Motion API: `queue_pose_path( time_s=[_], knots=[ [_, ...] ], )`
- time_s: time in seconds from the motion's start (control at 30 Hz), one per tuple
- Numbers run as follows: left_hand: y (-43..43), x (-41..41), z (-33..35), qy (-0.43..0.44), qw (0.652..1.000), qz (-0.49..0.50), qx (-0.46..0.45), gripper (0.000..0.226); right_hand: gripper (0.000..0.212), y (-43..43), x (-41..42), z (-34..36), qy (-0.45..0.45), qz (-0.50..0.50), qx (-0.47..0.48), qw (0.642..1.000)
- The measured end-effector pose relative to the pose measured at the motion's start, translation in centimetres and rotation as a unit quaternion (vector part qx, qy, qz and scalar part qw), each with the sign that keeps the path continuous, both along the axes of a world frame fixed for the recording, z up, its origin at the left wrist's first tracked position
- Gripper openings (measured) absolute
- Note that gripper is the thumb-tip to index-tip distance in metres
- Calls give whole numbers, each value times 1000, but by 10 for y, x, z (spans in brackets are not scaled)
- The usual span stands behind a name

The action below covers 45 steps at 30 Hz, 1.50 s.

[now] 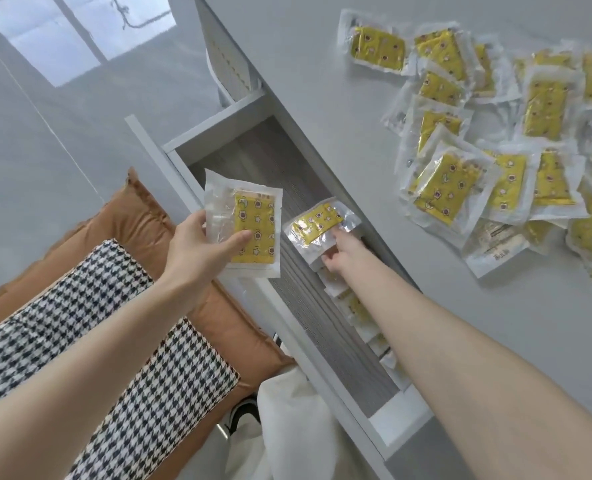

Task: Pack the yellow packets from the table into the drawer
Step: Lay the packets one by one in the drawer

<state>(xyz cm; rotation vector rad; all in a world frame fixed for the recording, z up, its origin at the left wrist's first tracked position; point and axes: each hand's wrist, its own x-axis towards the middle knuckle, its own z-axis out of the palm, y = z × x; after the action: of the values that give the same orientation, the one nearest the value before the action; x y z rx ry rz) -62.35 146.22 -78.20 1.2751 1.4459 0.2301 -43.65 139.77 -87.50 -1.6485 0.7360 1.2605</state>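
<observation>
Holding packet [244, 225] left hands [201, 249], right hands [338, 259] gripping second packet [317, 225] in drawer [260, 150]

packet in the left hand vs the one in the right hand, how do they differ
The left-hand packet faces the camera flat, above the front edge of the drawer; the right-hand packet is tilted, low inside the drawer. The left hand pinches its packet's side; the right hand grips its packet's lower end. Both are yellow patterned packets in clear wrap.
</observation>
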Motion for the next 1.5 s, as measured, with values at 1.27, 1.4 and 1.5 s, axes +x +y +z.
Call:
queue_pose_path(
  time_s=[1.27,1.4,1.5],
  knots=[
    [-91,83,-29,84,971,-214,-65,31,27,-198,-22,43,19,-103,4,994],
    [-93,102,-56,90,969,-209,-98,43,5,-220,-16,19,-6,-150,-39,988],
    [-88,115,-72,98,968,-184,-139,54,16,-220,-11,7,-23,-145,-83,986]
  ],
)
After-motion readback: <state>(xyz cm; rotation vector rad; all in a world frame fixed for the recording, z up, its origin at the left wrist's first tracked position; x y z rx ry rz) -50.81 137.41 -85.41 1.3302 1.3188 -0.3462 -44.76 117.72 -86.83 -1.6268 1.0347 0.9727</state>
